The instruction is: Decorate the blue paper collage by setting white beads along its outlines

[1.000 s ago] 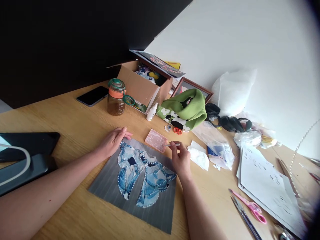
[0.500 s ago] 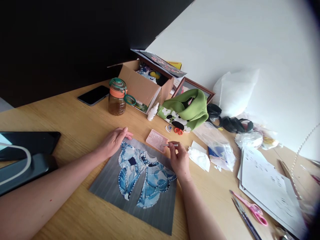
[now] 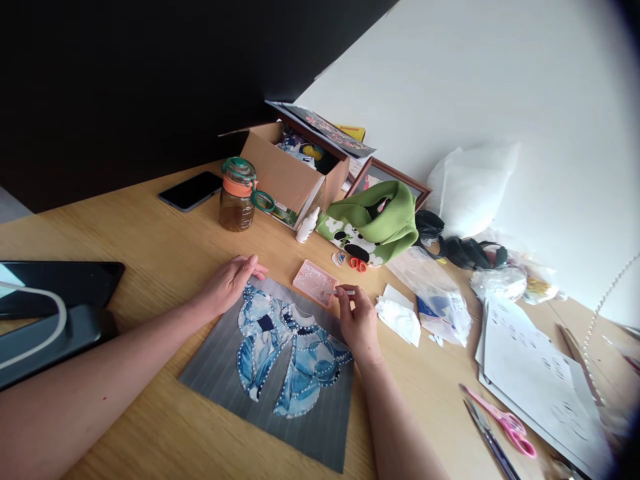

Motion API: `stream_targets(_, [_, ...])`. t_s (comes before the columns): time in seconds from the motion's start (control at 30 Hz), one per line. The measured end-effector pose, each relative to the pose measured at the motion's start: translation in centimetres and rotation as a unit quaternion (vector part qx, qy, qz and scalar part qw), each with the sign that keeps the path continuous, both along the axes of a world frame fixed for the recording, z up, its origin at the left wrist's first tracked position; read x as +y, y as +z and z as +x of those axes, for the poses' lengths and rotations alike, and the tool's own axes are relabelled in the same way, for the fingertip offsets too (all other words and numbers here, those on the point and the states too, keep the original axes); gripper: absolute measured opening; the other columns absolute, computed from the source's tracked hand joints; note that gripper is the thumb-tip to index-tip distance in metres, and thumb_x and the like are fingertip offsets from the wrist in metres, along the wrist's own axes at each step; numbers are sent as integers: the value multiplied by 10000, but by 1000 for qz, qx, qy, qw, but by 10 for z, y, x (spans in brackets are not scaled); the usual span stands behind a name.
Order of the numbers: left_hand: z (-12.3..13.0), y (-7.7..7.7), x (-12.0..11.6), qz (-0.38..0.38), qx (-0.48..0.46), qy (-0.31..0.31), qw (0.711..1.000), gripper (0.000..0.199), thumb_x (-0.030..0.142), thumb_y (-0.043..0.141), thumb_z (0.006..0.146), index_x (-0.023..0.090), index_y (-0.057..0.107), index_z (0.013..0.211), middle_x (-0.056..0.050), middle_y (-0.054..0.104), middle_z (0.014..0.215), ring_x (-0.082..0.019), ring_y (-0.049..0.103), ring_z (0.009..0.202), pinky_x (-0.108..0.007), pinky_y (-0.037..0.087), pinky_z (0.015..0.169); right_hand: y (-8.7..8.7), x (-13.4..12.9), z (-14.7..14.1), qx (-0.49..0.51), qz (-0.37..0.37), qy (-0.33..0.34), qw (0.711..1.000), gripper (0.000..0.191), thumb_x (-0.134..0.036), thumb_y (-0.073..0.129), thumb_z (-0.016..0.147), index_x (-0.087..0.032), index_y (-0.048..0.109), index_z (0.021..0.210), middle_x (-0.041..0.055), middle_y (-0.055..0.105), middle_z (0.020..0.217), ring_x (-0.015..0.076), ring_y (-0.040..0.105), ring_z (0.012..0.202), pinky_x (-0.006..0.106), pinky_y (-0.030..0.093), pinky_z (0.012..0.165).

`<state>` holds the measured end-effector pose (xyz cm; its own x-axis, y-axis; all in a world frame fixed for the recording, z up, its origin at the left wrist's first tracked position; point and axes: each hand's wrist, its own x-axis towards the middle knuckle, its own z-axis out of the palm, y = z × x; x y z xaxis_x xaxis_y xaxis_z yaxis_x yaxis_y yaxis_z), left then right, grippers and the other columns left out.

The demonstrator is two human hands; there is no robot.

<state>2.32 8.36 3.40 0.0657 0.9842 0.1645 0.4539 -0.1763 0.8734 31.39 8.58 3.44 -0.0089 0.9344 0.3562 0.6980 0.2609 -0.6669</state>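
Observation:
A dark grey sheet [image 3: 200, 370] lies on the table, bearing blue-and-white patterned fabric pieces [image 3: 303, 377] in a garment-like shape, edged with small white beads. Beyond it sits a shallow pink tray [image 3: 303, 269] holding scattered tiny white beads. My right hand [image 3: 357, 320] pinches a thin, pale pen-like tool [image 3: 346, 292], and the tool's end points into the tray's right side. At the sheet's upper left corner rests my left hand [image 3: 235, 280], fingers extended to the right and holding nothing visible. Part of the sheet's right edge is hidden by my right hand.
Behind the tray are orange-handled scissors [image 3: 358, 265], a white bottle [image 3: 307, 225], a green knitted item [image 3: 383, 230], a lidded jar [image 3: 237, 207] and a cardboard box [image 3: 280, 170]. Pink scissors [image 3: 510, 427] and papers [image 3: 535, 373] lie right; phones [image 3: 190, 191] lie left.
The camera view has shifted very slightly. Both hands stay nearly where they were, and the pale tool remains at the tray's right side.

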Motion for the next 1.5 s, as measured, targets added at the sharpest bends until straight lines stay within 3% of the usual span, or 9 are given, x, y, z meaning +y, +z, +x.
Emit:
stream_targets(0.27, [0, 0, 0, -3, -2, -1, 1000, 711, 644, 181, 975, 176, 715, 934, -71, 731, 941, -253, 641, 1011, -400, 455, 961, 4, -2, -1, 26, 8, -35, 999, 346, -497, 477, 956, -197, 620, 862, 85, 749, 860, 203, 694, 775, 297, 483, 678])
stream_targets(1.13, [0, 2, -1, -8, -6, -4, 1000, 723, 656, 185, 968, 166, 715, 920, -81, 727, 943, -261, 639, 1004, -425, 446, 958, -3, 0, 1, -3, 0, -18, 1000, 362, -517, 469, 961, -201, 624, 878, 78, 744, 831, 212, 694, 761, 307, 486, 664])
stream_targets(1.5, [0, 3, -1, -6, -2, -3, 1000, 706, 648, 187, 971, 183, 714, 900, -72, 731, 940, -252, 639, 1004, -414, 449, 957, 5, -2, -1, 13, 20, -41, 999, 371, -522, 468, 953, -203, 612, 828, 82, 742, 823, 205, 688, 735, 302, 488, 653])
